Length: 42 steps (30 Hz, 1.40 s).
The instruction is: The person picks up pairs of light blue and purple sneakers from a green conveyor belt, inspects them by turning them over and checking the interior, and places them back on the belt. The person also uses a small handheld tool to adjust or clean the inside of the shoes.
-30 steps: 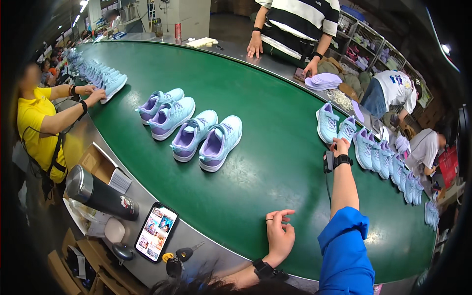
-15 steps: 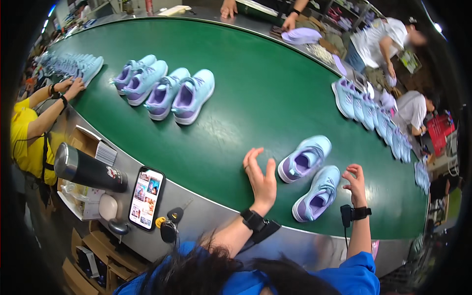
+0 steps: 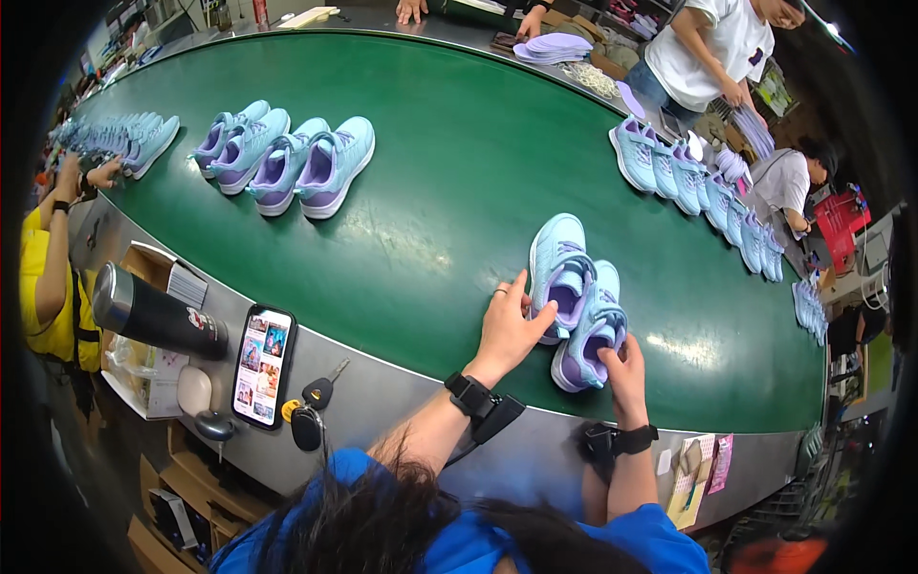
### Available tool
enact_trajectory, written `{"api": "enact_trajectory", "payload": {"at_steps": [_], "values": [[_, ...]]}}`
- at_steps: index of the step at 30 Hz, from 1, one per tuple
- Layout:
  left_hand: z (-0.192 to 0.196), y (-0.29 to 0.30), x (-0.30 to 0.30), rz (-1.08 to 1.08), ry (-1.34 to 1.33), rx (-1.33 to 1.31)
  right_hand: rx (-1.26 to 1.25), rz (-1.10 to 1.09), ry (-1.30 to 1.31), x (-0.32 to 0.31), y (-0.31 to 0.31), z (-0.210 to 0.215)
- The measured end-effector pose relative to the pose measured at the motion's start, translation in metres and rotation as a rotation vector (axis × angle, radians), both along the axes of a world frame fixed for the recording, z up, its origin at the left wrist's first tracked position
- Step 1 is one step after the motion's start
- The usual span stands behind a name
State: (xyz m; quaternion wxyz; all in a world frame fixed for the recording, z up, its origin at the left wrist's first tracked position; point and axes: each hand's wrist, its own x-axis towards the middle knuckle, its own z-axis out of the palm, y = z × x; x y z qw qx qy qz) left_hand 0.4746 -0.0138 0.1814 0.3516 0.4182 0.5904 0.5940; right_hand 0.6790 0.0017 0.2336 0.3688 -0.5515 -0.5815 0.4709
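Note:
Two light-blue sneakers with lavender linings stand side by side, touching, on the green belt in front of me. Around the heel end of the left sneaker (image 3: 557, 247), my left hand (image 3: 509, 330) is closed, thumb at the heel and fingers along the outer side. My right hand (image 3: 626, 383) grips the right sneaker (image 3: 604, 304) at its heel, with the thumb by the collar opening. Both toes point away from me. The tips of some fingers are hidden by the shoes.
More sneakers (image 3: 337, 165) stand on the green belt (image 3: 430, 134) at left, with rows at far left and right (image 3: 688, 177). A phone (image 3: 263, 365), keys (image 3: 316, 402) and a black tumbler (image 3: 158, 311) lie on the metal ledge. Several people work around the belt.
Both hands have moved from beside the sneakers onto their heels and closed. The two sneakers now sit closer together, turned to point more straight away from me. The other shoes appear shifted leftward.

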Motion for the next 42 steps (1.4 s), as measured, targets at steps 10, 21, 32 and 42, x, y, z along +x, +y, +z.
{"api": "enact_trajectory", "payload": {"at_steps": [10,21,32,42], "values": [[0.015,-0.004,-0.018,-0.438,-0.981,0.07,-0.145,-0.039,0.52,0.015,-0.003,-0.016],[0.043,-0.013,-0.011,-0.564,-1.046,-0.036,-0.169,0.035,0.783,0.019,-0.005,-0.008],[0.029,-0.007,0.008,0.023,0.098,0.407,0.579,-0.194,0.016,0.005,-0.006,0.025],[0.042,-0.016,0.008,-0.198,-0.463,0.325,0.288,-0.149,0.287,0.017,-0.006,0.026]]}}
